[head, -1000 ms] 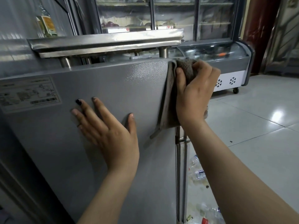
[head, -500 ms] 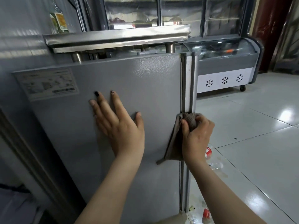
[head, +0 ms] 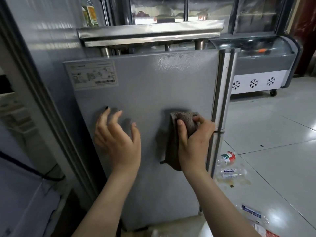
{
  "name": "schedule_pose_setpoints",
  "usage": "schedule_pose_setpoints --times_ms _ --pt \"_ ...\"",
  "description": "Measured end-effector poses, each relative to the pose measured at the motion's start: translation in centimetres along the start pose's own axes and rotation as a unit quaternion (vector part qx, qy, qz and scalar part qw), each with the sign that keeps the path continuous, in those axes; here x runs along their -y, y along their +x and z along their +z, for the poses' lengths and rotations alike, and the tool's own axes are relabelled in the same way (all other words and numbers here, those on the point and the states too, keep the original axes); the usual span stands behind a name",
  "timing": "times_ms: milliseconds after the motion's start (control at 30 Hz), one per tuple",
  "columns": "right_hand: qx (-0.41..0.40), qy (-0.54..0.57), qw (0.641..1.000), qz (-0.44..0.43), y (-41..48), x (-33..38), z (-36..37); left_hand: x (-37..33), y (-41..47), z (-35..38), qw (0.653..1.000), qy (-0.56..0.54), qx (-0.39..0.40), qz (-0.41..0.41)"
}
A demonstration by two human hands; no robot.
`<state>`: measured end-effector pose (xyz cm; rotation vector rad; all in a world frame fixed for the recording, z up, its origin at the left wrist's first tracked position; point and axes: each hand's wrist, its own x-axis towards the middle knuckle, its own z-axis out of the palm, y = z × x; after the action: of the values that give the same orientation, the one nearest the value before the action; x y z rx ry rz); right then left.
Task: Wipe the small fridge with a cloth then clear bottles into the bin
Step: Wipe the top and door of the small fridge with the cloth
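Observation:
The small grey fridge [head: 150,82] fills the middle of the head view, its side panel facing me. My right hand [head: 193,139] presses a brown-grey cloth [head: 181,127] flat on that panel near its right edge, at mid height. My left hand [head: 118,134] rests on the panel to the left, fingers spread and slightly lifted. Empty plastic bottles lie on the floor right of the fridge: one with a red-green label [head: 228,158], a clear one [head: 232,173] beside it, and more crushed ones [head: 253,216] at the lower right. No bin shows.
A white label sticker [head: 92,75] is on the fridge's upper left. A steel shelf [head: 150,34] sits above the fridge. A chest freezer on wheels [head: 256,71] stands behind at the right. Shiny white floor tiles [head: 273,134] spread to the right. A tall grey cabinet [head: 42,48] stands at the left.
My right hand with the cloth has slid from the fridge's top right corner down its edge, then left onto the side panel. My left hand has stayed on the panel, its fingers now lifting slightly.

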<state>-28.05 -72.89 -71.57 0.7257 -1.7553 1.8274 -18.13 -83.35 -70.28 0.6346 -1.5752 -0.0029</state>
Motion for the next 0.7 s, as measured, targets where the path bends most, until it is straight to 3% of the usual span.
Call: schedule_pose_setpoints --times_ms 167,267,333,533,700 --pt "0.049 0.056 0.996 0.04 -2.3 2.3 3.5 4.1 1.2 -2.4 0.998 -0.049 0.0 -0.028" --pt "0.067 0.079 0.995 0.013 -3.9 3.7 5.8 6.0 1.7 -3.3 0.985 -0.113 0.029 -0.126" --pt "0.057 0.094 0.994 -0.012 -4.7 4.5 7.2 6.5 1.6 -3.8 0.963 -0.158 0.075 -0.205" --pt "0.012 0.043 0.988 -0.149 -5.9 5.2 11.1 8.3 -0.9 -3.9 0.885 -0.23 0.244 -0.323" --pt "-0.034 -0.06 0.969 -0.238 -7.1 3.5 13.5 10.3 -2.9 -3.4 0.815 -0.294 0.298 -0.401"
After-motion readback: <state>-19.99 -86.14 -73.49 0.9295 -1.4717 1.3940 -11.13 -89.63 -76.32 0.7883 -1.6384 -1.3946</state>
